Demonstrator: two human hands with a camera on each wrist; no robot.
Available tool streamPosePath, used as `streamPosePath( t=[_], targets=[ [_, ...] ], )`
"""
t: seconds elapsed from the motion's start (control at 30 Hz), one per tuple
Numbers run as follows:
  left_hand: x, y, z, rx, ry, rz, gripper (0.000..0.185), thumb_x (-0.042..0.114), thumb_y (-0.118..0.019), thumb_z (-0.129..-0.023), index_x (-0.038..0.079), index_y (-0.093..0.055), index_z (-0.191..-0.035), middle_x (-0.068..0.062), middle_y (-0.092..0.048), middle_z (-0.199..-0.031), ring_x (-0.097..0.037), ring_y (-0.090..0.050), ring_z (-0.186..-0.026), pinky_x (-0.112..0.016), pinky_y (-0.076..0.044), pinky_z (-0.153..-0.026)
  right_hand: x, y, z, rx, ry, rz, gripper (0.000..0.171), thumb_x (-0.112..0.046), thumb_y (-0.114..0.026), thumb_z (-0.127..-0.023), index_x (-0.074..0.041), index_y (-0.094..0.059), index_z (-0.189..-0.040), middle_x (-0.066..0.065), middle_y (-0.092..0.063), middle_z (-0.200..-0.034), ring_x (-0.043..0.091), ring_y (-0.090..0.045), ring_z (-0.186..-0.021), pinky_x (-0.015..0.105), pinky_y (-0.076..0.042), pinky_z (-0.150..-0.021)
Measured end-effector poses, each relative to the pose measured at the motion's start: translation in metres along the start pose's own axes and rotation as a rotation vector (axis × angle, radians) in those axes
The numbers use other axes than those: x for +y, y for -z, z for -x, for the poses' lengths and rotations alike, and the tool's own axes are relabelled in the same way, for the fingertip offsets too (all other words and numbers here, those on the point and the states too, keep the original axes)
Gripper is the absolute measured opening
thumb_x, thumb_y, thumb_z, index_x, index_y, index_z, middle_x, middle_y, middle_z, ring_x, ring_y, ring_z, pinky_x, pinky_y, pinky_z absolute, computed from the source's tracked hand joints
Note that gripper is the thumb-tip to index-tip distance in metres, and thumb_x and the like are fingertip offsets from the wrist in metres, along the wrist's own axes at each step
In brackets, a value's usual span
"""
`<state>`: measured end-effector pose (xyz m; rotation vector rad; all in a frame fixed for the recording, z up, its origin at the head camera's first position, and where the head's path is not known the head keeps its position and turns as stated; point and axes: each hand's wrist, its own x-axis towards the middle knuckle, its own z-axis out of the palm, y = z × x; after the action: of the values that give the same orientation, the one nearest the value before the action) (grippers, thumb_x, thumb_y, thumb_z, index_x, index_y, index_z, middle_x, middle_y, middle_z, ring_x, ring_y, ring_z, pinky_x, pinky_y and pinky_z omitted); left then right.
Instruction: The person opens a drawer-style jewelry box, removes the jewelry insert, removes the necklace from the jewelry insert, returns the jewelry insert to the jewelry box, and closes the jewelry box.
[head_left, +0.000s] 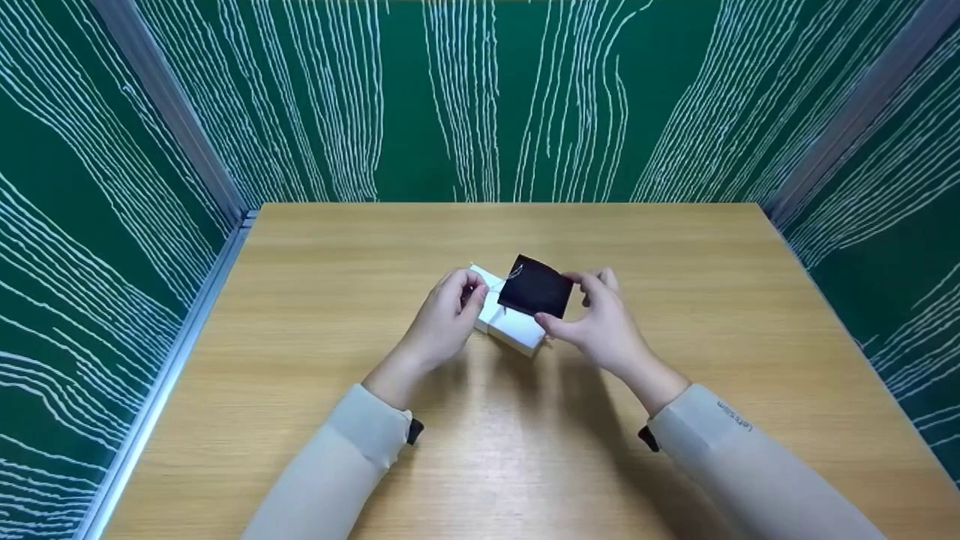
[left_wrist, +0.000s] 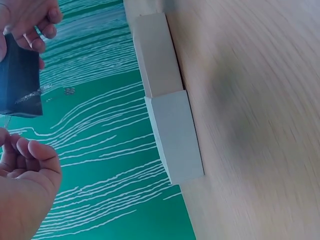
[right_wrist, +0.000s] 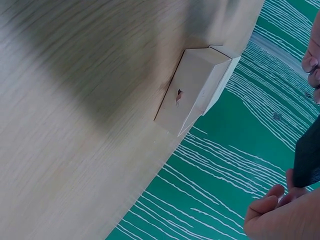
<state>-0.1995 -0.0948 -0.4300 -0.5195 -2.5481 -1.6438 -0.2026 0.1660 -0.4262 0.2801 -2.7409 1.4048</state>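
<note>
My right hand (head_left: 604, 326) grips a black square pad (head_left: 536, 291) by its right edge, thumb at the near corner and fingers at the far one. A thin silvery chain (head_left: 515, 273) lies across the pad's left corner and runs off to the left. My left hand (head_left: 442, 319) pinches the chain's left end between thumb and fingertips. Beneath the pad in the head view, a white box (head_left: 517, 330) rests on the table; the left wrist view shows the pad (left_wrist: 25, 80) raised apart from the box (left_wrist: 172, 135).
The wooden table (head_left: 300, 315) carries the box near its middle. Green walls (head_left: 405, 97) with wavy white lines stand behind and at both sides, joined by metal posts (head_left: 169, 97). The box in the right wrist view (right_wrist: 192, 90) has a small cut or mark on one face.
</note>
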Motion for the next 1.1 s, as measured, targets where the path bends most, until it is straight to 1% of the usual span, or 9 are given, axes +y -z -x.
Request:
streamPosePath(
  t=[0.13,0.3,0.57,0.77,1.0,1.1],
  targets=[
    [-0.002,0.001,0.0,-0.011,-0.022,0.02,0.015,0.012,-0.053,-0.118,0.0,-0.062,-0.12,-0.009,-0.06,-0.111,-0.019,-0.057,-0.104,-0.028,-0.049,-0.091,0.0,0.001,0.0,-0.007,0.001,-0.005,0.079,-0.031,-0.095,-0.089,-0.001,-0.061,-0.154,0.013,-0.044,-0.128,0.033,-0.045,-0.125,0.045,-0.042,-0.106],
    [-0.004,0.003,0.0,-0.001,-0.03,0.041,0.014,0.012,-0.053,-0.117,0.0,-0.061,-0.118,-0.009,-0.059,-0.109,-0.018,-0.056,-0.101,-0.025,-0.049,-0.088,0.0,0.003,0.0,-0.023,-0.01,-0.013,0.079,-0.03,-0.095,-0.09,-0.002,-0.06,-0.155,0.014,-0.043,-0.134,0.033,-0.044,-0.128,0.047,-0.042,-0.108],
    [-0.006,0.009,0.001,0.008,-0.031,0.037,0.018,0.011,-0.052,-0.118,-0.005,-0.061,-0.121,-0.007,-0.057,-0.108,-0.018,-0.054,-0.1,-0.024,-0.047,-0.085,0.001,0.003,0.0,-0.028,-0.002,-0.017,0.078,-0.027,-0.095,-0.089,-0.001,-0.06,-0.154,0.015,-0.043,-0.135,0.033,-0.044,-0.128,0.049,-0.043,-0.109],
    [-0.007,0.013,0.001,0.03,-0.045,0.013,0.016,0.01,-0.053,-0.117,-0.004,-0.061,-0.119,-0.008,-0.057,-0.106,-0.017,-0.053,-0.097,-0.024,-0.046,-0.083,0.0,0.002,0.001,-0.014,0.033,-0.032,0.076,-0.024,-0.096,-0.087,0.003,-0.063,-0.15,0.014,-0.043,-0.131,0.032,-0.043,-0.124,0.045,-0.039,-0.107],
    [-0.009,0.017,0.002,0.035,-0.001,0.027,0.015,0.012,-0.053,-0.118,-0.001,-0.061,-0.121,-0.008,-0.058,-0.11,-0.018,-0.055,-0.1,-0.024,-0.047,-0.083,0.001,0.003,0.003,-0.029,0.036,-0.023,0.077,-0.027,-0.096,-0.087,0.002,-0.063,-0.151,0.014,-0.043,-0.132,0.033,-0.045,-0.126,0.047,-0.04,-0.109],
    [-0.01,0.019,0.003,0.032,-0.001,0.03,0.015,0.012,-0.053,-0.118,-0.001,-0.061,-0.122,-0.009,-0.058,-0.11,-0.019,-0.055,-0.1,-0.024,-0.048,-0.084,0.003,0.003,0.004,-0.036,0.036,-0.013,0.078,-0.026,-0.097,-0.087,0.002,-0.062,-0.152,0.014,-0.043,-0.132,0.033,-0.045,-0.128,0.047,-0.041,-0.11]
  ],
)
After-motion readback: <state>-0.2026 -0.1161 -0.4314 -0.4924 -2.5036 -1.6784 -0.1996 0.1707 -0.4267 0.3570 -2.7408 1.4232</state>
